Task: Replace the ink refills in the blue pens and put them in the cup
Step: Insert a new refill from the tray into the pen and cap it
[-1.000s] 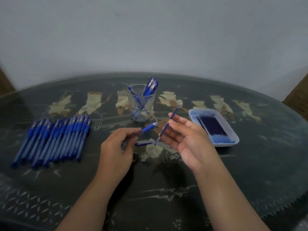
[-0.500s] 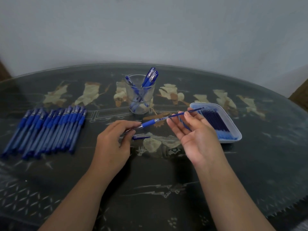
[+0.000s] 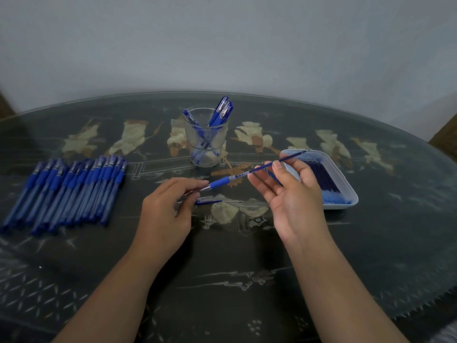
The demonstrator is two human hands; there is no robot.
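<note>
My left hand (image 3: 168, 209) pinches the tip end of a blue pen barrel (image 3: 222, 180) that points up and to the right. My right hand (image 3: 289, 189) pinches a thin dark-blue ink refill (image 3: 289, 158), whose near end sits in the barrel's open back. A loose blue pen piece (image 3: 207, 201) lies on the table just under my left fingers. A clear glass cup (image 3: 206, 139) with several blue pens stands behind my hands. A white tray (image 3: 346, 194) of several refills sits at the right.
A row of several blue pens (image 3: 66, 191) lies side by side on the left of the dark glass-topped table (image 3: 222, 268). A pale wall rises behind the table's curved far edge.
The refill swung from steeply upright to nearly in line with the barrel, and its end met the barrel's back. My right hand shifted right, toward the tray.
</note>
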